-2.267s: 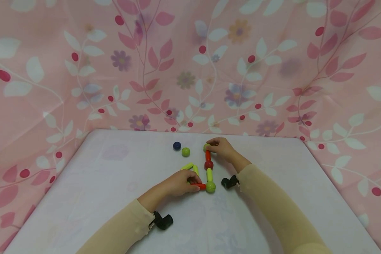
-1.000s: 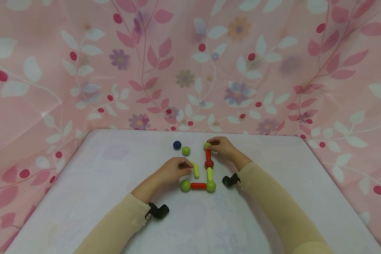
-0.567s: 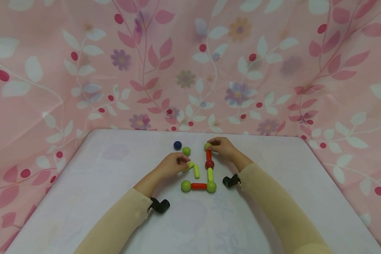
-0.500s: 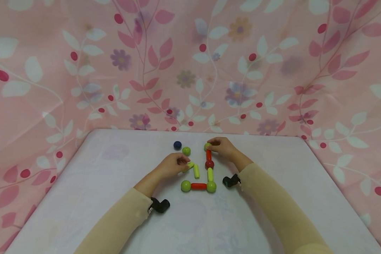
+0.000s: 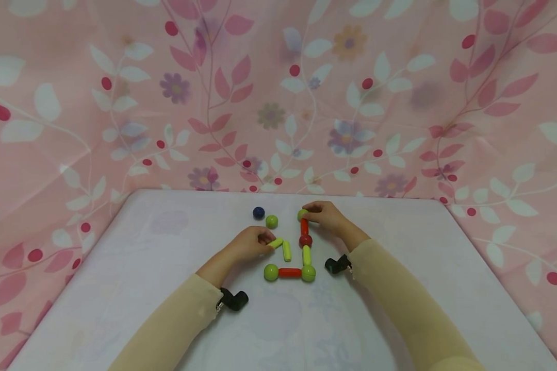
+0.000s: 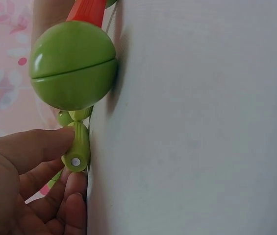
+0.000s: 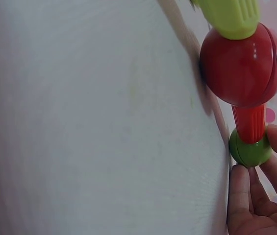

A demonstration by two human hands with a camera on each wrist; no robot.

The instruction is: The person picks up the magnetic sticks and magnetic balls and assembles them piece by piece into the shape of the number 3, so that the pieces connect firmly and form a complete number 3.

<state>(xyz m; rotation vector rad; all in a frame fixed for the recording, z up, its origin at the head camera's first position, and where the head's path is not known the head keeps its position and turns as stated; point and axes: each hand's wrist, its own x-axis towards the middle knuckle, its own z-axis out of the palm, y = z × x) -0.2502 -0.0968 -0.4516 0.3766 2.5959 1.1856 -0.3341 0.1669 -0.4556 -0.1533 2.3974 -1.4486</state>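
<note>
In the head view my left hand point(image 5: 250, 243) pinches a yellow-green magnetic rod point(image 5: 276, 242) between thumb and fingers. The left wrist view shows that rod point(image 6: 79, 147) low on the tabletop, a silver disc at its end. My right hand point(image 5: 325, 215) holds the green ball point(image 5: 301, 215) at the far end of an L-shaped chain. From that ball the chain runs through a red rod point(image 5: 304, 227), a red ball point(image 5: 305, 240), a yellow-green rod point(image 5: 306, 255) and a green corner ball point(image 5: 308, 273). A red rod point(image 5: 290, 273) and another green ball point(image 5: 271, 272) extend leftward.
A loose yellow-green rod point(image 5: 286, 251) lies just right of the pinched one. Behind it sit a loose green ball point(image 5: 271, 221) and a dark blue ball point(image 5: 258, 213). The white-covered table point(image 5: 167, 288) ends at a pink floral curtain point(image 5: 269, 93).
My left hand has left the red rod at the near side and moved away from me, to the yellow-green rod it now pinches. My right hand has stayed at the far green ball.
</note>
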